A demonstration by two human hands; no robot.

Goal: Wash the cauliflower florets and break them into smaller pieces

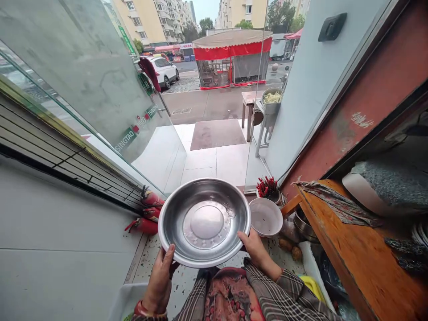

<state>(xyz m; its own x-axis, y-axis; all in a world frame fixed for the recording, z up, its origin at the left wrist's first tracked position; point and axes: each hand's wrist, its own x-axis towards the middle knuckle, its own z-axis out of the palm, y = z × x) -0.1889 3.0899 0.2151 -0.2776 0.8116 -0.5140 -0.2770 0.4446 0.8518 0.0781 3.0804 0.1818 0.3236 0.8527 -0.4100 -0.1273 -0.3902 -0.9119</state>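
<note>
A wide, shiny metal basin (204, 220) is held level in front of the body. A little clear liquid seems to lie inside it. My left hand (159, 281) grips the near left rim, thumb on top and fingers underneath. On the right, my right hand (256, 246) grips the near right rim, its thumb over the edge and the other fingers mostly hidden below. The basin partly overlaps a white bowl (266, 217) standing beyond its right side.
Glass doors (133, 89) stand open onto a tiled step (200, 159). Red objects (147, 226) lie at the left wall. A wooden table (368, 263) is on the right. A white container (129, 296) sits low at the left, and potatoes (296, 253) lie right of my hand.
</note>
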